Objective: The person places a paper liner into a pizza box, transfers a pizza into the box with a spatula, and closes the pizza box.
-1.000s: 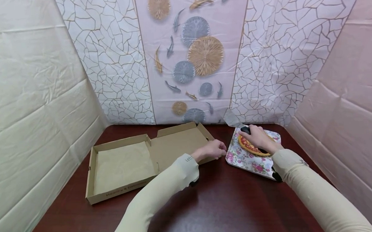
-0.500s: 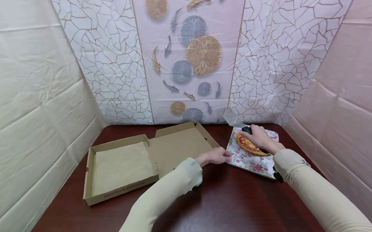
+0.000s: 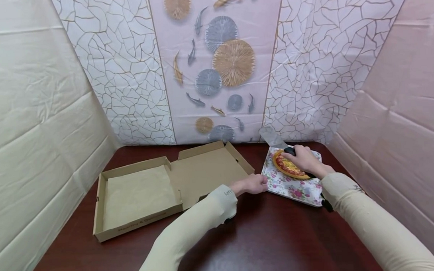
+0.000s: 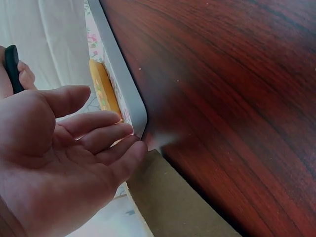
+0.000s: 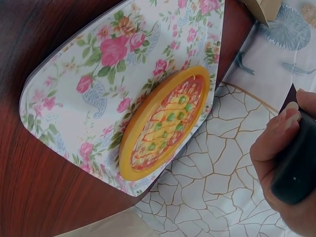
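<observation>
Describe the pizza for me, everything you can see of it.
The pizza is round and whole, with a thick, raised golden-orange crust. Its face shows red and pale yellow topping, drizzled lines and small green bits; whether it is real or a toy I cannot tell. It lies flat, face up, on the floral tray, toward the far edge. Only the tray visibly touches it. In the head view, the right hand, holding a spatula, hides part of it.

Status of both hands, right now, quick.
Left hand: open, at the floral tray's corner.
Right hand: closed, holding the spatula.
</observation>
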{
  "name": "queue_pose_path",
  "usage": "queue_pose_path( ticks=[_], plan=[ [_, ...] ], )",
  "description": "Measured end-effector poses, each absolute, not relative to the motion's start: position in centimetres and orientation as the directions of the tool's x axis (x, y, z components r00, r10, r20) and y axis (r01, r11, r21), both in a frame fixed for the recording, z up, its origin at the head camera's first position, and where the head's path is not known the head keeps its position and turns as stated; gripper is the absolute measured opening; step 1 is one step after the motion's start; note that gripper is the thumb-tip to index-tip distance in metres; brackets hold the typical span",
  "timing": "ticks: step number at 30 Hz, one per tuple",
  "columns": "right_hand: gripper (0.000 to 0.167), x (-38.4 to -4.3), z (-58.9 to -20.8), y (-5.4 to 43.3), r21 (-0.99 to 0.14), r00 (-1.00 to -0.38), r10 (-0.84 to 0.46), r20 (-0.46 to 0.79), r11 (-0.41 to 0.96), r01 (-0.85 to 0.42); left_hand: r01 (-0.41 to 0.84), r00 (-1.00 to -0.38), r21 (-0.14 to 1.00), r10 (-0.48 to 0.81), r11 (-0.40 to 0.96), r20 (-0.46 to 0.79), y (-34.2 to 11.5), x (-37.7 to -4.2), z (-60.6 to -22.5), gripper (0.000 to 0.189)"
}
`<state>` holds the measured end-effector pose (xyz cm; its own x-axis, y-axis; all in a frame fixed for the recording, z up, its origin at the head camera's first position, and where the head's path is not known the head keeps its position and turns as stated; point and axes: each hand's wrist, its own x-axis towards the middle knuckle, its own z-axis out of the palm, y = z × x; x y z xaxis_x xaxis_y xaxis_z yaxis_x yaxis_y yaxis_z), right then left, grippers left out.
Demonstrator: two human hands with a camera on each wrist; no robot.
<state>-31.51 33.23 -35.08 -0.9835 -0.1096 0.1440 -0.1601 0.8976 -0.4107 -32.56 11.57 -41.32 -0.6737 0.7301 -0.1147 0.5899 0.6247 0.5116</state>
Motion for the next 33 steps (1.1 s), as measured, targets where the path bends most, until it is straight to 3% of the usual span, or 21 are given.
queue_pose_path(
  ticks=[12,19,33],
  plan=[
    [0.057,-31.3,-35.0,34.4,-0.393,-0.993,-0.066,0.095,0.914,-0.098,0.587,-0.706,0.447,0.697,0.675,-0.127,11.9,-32.5,-42.0,0.036],
    [0.052,-31.2,-35.0,34.9,-0.384,-0.993,-0.054,0.104,0.919,-0.090,0.573,-0.708,0.468,0.694,0.673,-0.131,11.8,-32.4,-42.0,0.042],
    [0.058,-30.8,-35.2,36.1,-0.382,-0.995,-0.027,0.096,0.922,-0.062,0.652,-0.691,0.344,0.716,0.676,-0.098,12.1,-31.9,-42.0,0.041]
  ],
)
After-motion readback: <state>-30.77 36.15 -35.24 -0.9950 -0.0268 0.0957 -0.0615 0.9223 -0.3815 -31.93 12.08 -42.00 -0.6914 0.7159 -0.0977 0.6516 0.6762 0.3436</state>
